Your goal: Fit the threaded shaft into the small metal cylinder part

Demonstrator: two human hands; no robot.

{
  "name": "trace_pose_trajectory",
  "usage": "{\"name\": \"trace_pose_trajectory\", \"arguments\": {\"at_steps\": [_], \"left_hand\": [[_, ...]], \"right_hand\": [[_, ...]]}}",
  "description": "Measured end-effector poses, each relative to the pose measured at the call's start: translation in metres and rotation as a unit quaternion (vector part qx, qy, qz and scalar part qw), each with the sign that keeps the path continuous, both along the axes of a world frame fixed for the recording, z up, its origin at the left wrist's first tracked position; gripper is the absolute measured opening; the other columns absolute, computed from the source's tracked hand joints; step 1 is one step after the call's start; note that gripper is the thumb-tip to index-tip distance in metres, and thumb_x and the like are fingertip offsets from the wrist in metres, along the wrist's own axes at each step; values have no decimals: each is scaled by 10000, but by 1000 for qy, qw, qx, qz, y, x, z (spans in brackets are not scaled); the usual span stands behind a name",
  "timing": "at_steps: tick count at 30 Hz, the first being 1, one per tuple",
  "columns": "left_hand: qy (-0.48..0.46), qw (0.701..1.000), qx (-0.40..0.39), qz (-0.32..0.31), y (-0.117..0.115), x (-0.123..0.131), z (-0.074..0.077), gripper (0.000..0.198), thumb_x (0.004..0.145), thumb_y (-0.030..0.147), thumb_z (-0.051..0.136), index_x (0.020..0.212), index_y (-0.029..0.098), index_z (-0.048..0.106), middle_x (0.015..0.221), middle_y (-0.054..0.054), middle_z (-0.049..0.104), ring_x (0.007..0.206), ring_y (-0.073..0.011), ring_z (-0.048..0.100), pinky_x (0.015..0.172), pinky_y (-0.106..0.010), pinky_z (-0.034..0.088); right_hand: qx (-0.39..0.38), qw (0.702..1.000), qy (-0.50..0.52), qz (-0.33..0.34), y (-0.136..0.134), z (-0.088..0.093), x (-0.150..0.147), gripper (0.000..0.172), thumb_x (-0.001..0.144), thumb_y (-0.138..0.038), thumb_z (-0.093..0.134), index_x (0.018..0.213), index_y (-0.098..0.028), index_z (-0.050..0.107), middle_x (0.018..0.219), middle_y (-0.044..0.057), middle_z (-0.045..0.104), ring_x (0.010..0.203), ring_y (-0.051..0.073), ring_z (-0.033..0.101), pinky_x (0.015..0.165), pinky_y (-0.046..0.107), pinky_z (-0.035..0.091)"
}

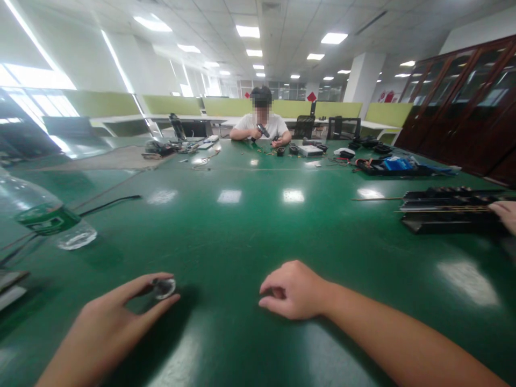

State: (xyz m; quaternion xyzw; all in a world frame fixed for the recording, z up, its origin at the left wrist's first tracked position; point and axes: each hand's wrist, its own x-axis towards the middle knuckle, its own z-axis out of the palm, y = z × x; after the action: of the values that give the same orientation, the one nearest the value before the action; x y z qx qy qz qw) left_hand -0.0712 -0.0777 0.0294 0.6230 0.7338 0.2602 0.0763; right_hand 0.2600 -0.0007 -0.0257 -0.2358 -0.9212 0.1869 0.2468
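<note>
My left hand rests low on the green table and pinches a small round dark disc-like part between thumb and forefinger. My right hand lies a little to the right, knuckles up, its fingers curled under into a loose fist on the tabletop. What it holds, if anything, is hidden beneath the fingers.
A clear plastic water bottle stands at the left edge. A black tray with thin rods lies at right, another person's hand touching it. Across the table a person in a white shirt handles a tool among scattered parts.
</note>
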Motion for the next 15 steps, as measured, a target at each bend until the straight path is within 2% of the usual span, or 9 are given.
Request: {"name": "trace_pose_trajectory", "arguments": {"at_steps": [3,6,10,15], "left_hand": [[35,986,11,-160,21,37,7,321,759,494,713,989,271,706,993,-3,739,884,-222,684,815,-303,530],[52,956,13,-289,44,82,15,165,812,298,646,969,261,676,997,-5,705,915,-190,656,826,-286,503],[55,939,-6,-338,68,118,7,212,756,141,622,945,228,663,924,-14,693,852,-188,645,768,-286,489],[-36,939,9,-341,76,119,-19,189,791,174,647,971,227,670,920,-1,703,848,-162,654,782,-268,486]], "right_hand": [[-8,1000,3,-18,-1,2,0,211,873,-412,673,878,-216,752,641,-27,688,588,131,615,629,252,427],[-28,997,9,-73,0,3,1,231,860,-426,686,794,-211,741,648,-20,689,580,128,609,600,247,410],[-78,985,9,-154,5,4,4,228,811,-422,731,742,-206,710,620,-16,682,538,127,592,528,236,355],[-113,975,10,-192,8,4,3,162,783,-359,742,805,-215,672,632,-27,680,534,127,588,522,233,322]]}}
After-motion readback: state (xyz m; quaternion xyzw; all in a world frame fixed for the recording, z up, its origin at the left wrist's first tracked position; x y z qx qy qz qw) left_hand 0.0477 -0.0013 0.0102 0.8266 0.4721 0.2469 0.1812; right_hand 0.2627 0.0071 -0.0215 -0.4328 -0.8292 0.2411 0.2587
